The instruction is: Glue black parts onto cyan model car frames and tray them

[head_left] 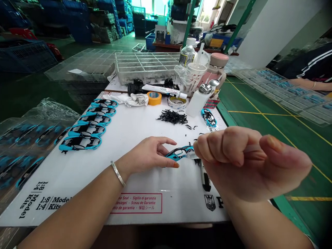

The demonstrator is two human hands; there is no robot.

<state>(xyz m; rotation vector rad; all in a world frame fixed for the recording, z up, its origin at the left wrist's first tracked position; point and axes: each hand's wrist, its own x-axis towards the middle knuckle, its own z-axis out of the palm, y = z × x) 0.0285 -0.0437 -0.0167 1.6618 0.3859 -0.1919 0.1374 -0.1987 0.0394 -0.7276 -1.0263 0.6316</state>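
Observation:
My left hand (150, 154) rests at the middle of the white board (135, 129), its thumb and fingers around the left end of a blue and black plastic part (178, 153). My right hand (249, 159) is raised close to the camera with its fingers curled in; what it holds, if anything, is hidden. It covers the right end of that part. Behind lies a pile of small black pieces (173, 117), with a few loose ones nearer. A black and grey tool (205, 178) lies partly under my right hand. Another blue part (209, 117) lies at the back right.
Several blue parts (82, 141) form a row at the left. Along the back stand a white bottle (198, 100), orange tape (154, 98), a cup (194, 74) and a clear compartment box (147, 65). Trays flank the board. A person's arm (308, 84) shows at far right.

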